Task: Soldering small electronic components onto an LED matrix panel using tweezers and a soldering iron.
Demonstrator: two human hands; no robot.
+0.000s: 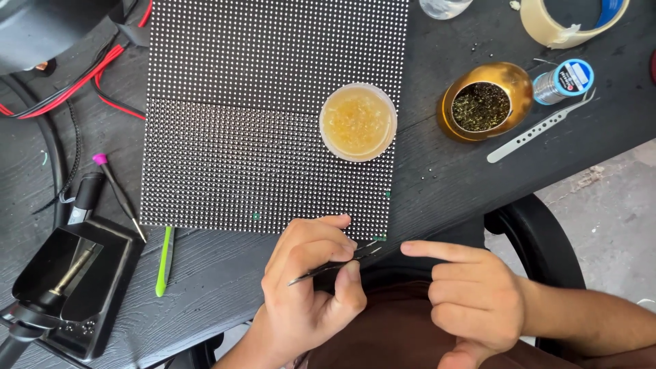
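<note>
A large black dotted LED panel lies flat on the dark table. My left hand is at the panel's near right corner, shut on thin black tweezers whose tips point toward that corner. Just to the right, my right hand has its index finger stretched toward the tweezer tips and holds nothing. A round tub of amber paste rests on the panel's right side.
A gold tin of brass wool, silver tweezers, a solder spool and a tape roll lie at right. At left are a soldering iron stand, a pink-capped screwdriver, a green tool and red and black cables.
</note>
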